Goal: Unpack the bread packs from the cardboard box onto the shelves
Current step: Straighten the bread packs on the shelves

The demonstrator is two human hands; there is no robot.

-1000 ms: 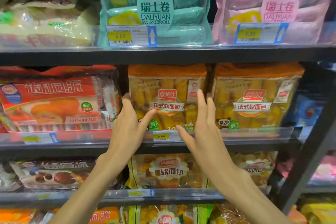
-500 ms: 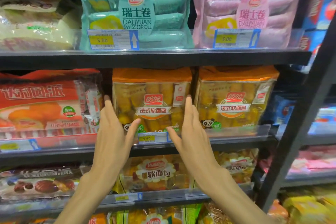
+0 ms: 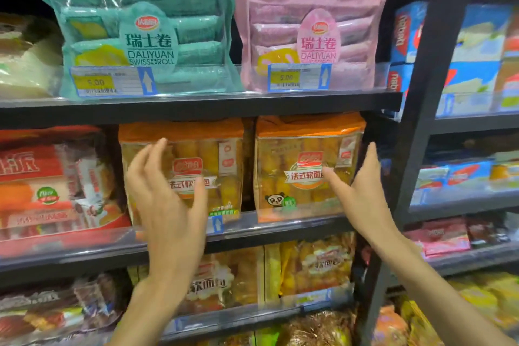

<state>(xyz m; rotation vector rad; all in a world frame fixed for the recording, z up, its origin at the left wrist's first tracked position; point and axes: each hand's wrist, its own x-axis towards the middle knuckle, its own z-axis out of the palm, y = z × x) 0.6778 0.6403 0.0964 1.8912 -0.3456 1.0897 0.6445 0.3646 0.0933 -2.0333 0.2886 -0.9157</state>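
Orange-topped bread pack stands on the shelf; left hand, right hand spread empty; a nudge could tip it.

Single head cam, faces fwd, close to store shelves, roughly level w/ middle shelf

Middle shelf carries two orange bread packs side by side

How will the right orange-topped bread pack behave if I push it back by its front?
The right orange-topped bread pack probably dents: soft film over small loaves. Likely light. Standing tall and upright, it may tip backward.
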